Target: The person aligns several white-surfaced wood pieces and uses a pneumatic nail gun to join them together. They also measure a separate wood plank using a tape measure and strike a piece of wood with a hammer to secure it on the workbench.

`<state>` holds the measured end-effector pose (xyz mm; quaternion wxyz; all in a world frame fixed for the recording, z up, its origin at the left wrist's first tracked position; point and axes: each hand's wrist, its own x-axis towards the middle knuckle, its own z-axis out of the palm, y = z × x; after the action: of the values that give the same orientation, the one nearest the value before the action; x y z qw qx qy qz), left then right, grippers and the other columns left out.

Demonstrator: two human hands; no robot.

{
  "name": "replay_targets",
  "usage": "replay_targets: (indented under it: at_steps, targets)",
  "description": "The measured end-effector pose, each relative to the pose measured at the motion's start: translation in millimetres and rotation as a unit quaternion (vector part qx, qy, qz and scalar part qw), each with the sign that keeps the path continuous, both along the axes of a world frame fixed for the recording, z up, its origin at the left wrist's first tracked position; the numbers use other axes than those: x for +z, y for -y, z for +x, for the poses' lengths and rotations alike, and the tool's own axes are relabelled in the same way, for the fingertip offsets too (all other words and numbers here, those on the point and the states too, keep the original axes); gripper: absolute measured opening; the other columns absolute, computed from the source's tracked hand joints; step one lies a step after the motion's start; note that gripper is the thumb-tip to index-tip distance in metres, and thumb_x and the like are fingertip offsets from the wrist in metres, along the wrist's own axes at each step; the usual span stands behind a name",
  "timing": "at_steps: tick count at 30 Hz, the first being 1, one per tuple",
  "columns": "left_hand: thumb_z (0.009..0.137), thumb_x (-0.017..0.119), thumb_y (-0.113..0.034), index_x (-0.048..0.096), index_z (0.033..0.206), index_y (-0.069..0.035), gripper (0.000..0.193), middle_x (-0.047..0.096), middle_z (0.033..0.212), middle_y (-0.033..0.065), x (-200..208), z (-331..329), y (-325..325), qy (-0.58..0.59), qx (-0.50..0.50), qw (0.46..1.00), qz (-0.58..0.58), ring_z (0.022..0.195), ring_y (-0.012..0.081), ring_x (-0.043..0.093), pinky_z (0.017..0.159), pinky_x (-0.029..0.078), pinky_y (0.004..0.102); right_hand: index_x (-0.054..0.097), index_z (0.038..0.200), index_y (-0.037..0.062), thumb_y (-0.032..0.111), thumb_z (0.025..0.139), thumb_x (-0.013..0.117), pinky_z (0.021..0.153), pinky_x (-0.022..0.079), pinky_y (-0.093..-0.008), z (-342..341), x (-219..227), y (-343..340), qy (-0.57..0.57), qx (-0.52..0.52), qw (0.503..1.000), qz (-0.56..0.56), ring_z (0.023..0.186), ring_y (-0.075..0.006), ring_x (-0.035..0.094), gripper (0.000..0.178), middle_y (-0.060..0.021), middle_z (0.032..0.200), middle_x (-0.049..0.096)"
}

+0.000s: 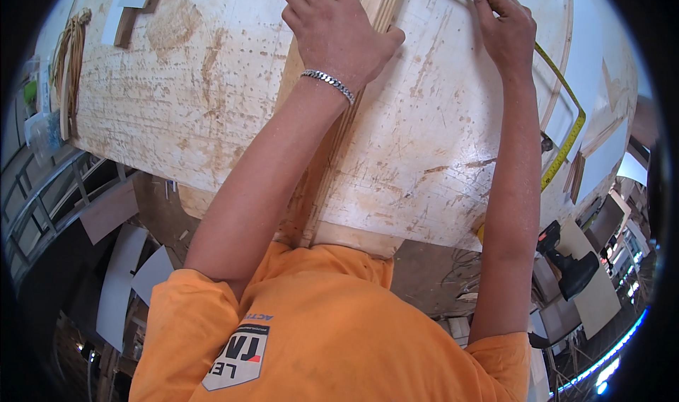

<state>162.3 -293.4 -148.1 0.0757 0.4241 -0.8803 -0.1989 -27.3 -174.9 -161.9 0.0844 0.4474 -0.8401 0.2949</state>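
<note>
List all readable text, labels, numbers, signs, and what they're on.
Orange cloth shirt: blue lettering, partly readable, wording not copied.
Pale shield-shaped chest print: large dark letters, partly readable, not copied; smaller line too small to read.
Yellow tape-measure blade in the right hand: dark markings, numbers too small to read.

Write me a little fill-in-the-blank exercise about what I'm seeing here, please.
The left hand rests on a long board made of ____.
The yellow measuring tape is held in the person's ____ hand.
The silver bracelet circles the ____ wrist.
The person's shirt is coloured ____.

Missing words: wood; right; left; orange.
</note>
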Motion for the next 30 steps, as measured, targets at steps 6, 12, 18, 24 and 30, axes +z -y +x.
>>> replay_targets:
  at_steps: [6, 12, 18, 24, 30]
  targets:
    - [0.069, 0.086, -0.036, 0.036, 0.142, 0.008, 0.098, 0.040, 0.134, 0.0319, 0, -1, 0, 0.005, 0.000, 1.000, 0.007, 0.125, 0.0436, 0.038, 0.110, 0.032, 0.0560, 0.077, 0.092, 0.0034, 0.010, 0.082, 0.074, 0.081, 0.050, -0.0399, -7, -6, -3, 0.002, 0.009, 1.000, -0.001, 0.082, -0.0299, 0.068, 0.012, -0.0141, 0.087, 0.074]
    - [0.069, 0.086, -0.035, 0.036, 0.141, 0.008, 0.098, 0.040, 0.132, 0.0314, -1, -1, -1, 0.004, 0.005, 1.000, -0.012, 0.123, 0.0435, 0.039, 0.110, 0.032, 0.0566, 0.077, 0.092, 0.0037, 0.010, 0.083, 0.073, 0.080, 0.050, -0.0403, -6, -6, -3, 0.014, 0.004, 1.000, 0.000, 0.081, -0.0300, 0.068, 0.012, -0.0143, 0.086, 0.074]
    - [0.069, 0.086, -0.034, 0.035, 0.139, 0.008, 0.096, 0.039, 0.130, 0.0308, -2, -1, 1, -0.005, -0.003, 1.000, 0.005, 0.121, 0.0431, 0.038, 0.109, 0.032, 0.0573, 0.077, 0.091, 0.0038, 0.010, 0.082, 0.073, 0.080, 0.049, -0.0398, -5, -4, -2, -0.001, 0.002, 1.000, 0.005, 0.079, -0.0296, 0.068, 0.012, -0.0140, 0.085, 0.073]
    - [0.069, 0.085, -0.034, 0.035, 0.139, 0.008, 0.096, 0.037, 0.130, 0.0314, -4, -1, 3, -0.005, -0.004, 1.000, 0.015, 0.122, 0.0432, 0.037, 0.108, 0.031, 0.0580, 0.078, 0.098, 0.0089, 0.015, 0.086, 0.073, 0.085, 0.049, -0.0377, -10, -11, -5, 0.004, 0.006, 1.000, 0.015, 0.084, -0.0260, 0.069, 0.014, -0.0099, 0.091, 0.075]
    - [0.068, 0.085, -0.035, 0.035, 0.139, 0.008, 0.097, 0.038, 0.130, 0.0315, -7, 1, 3, -0.016, -0.009, 1.000, 0.007, 0.121, 0.0434, 0.037, 0.107, 0.031, 0.0588, 0.080, 0.108, 0.0195, 0.026, 0.095, 0.072, 0.088, 0.050, -0.0327, -23, -24, -13, -0.036, 0.003, 0.998, 0.055, 0.086, -0.0192, 0.072, 0.017, -0.0017, 0.096, 0.077]
